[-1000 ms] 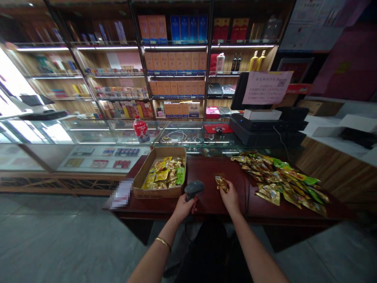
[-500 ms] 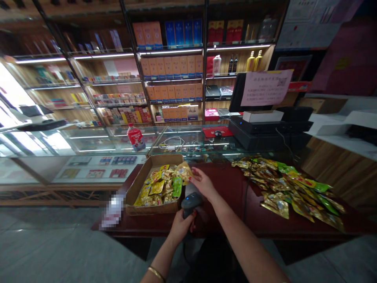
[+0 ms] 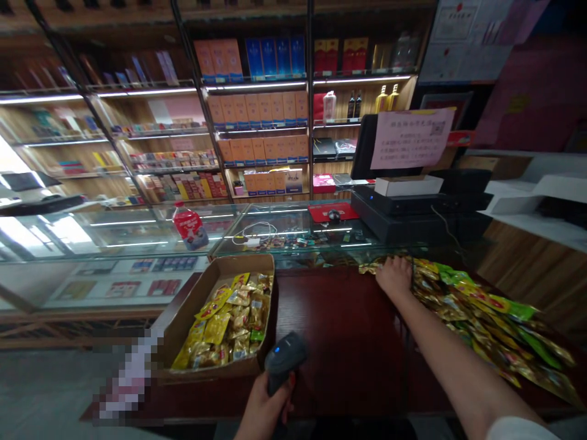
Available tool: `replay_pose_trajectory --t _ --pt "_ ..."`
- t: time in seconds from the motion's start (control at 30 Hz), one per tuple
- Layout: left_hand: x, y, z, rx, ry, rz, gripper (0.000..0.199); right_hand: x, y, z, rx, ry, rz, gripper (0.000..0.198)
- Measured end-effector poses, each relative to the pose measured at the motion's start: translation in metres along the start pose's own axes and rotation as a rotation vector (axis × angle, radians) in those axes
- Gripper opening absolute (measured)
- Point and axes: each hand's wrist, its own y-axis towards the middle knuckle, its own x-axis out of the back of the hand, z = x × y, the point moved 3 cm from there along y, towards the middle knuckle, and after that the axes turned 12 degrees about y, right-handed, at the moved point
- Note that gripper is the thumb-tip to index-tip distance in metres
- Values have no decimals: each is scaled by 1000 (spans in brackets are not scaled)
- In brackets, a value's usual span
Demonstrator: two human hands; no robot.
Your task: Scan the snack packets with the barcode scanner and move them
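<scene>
My left hand (image 3: 270, 397) is wrapped around the handle of a dark grey barcode scanner (image 3: 287, 354) with a small blue light on top. Gold, yellow and green foil packets fill part of an open cardboard box (image 3: 270, 293) to the left of the scanner. On the right of the dark red table lies a spread pile of foil packets (image 3: 477, 305), mostly gold with some green. My right hand (image 3: 395, 275) is at the pile's far left end, its fingers curled down on a gold foil packet (image 3: 369, 267); the fingertips are partly hidden.
Behind the table, a glass counter (image 3: 293, 235) carries a red-labelled bottle (image 3: 189, 226), a white cable (image 3: 254, 235) and a mouse (image 3: 334, 215) on a red mat. A monitor (image 3: 364, 146) with a pink sheet stands at the back right. A dark cord crosses the table by the pile.
My right hand has moved from the box's right edge, where it held a gold packet, over to the pile on the right. My left hand still holds the scanner. The view has shifted.
</scene>
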Motion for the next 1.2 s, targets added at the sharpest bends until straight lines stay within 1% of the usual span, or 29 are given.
replay_pose_trajectory --t 0.07,0.13,0.17,0.23,0.3,0.37,0.43,0.5,0.57,0.63,0.73,0.8,0.9,0.97,1.03,1.1,1.2 --pt "0 2 5 -4 8 8 53 -12 12 -9 -64 -102 66 49" --pt "-1 3 8 -5 15 20 54 -21 14 -12 -89 -144 126 54" --pt "-1 3 8 -5 15 23 54 -25 12 -12 -73 -155 151 54" --pt "0 2 6 -9 2 16 52 -29 0 -6 9 -170 193 48" --pt "0 1 2 -18 -17 5 49 -30 -16 1 103 -174 231 42" --pt "0 -1 -3 -28 -31 5 47 -28 -33 9 180 -155 264 40" --pt "-1 -3 -9 -35 -38 13 46 -24 -50 17 221 -116 297 39" --pt "-2 -4 -14 -42 -42 18 46 -16 -67 24 227 -57 315 38" --pt "-3 -4 -17 -47 -46 25 46 -4 -81 30 181 49 304 36" --pt "-4 -4 -18 -50 -57 39 46 8 -96 35 91 213 294 34" --pt "-5 -3 -16 -56 -71 61 46 20 -121 44 -30 399 289 32" --pt "-5 -2 -14 -63 -62 70 45 22 -142 54 -88 577 257 32" --pt "-5 -2 -13 -88 -32 91 42 15 -177 72 -177 933 212 37" --pt "-4 -3 -15 -111 0 118 41 9 -196 83 -186 1036 188 40" --pt "-4 -4 -17 -128 36 145 39 6 -209 89 -165 1076 153 41" --pt "-4 -5 -17 -130 53 163 37 5 -214 90 -140 1120 146 42" --pt "-3 -4 -15 -122 33 179 35 2 -213 88 -123 1184 195 44"
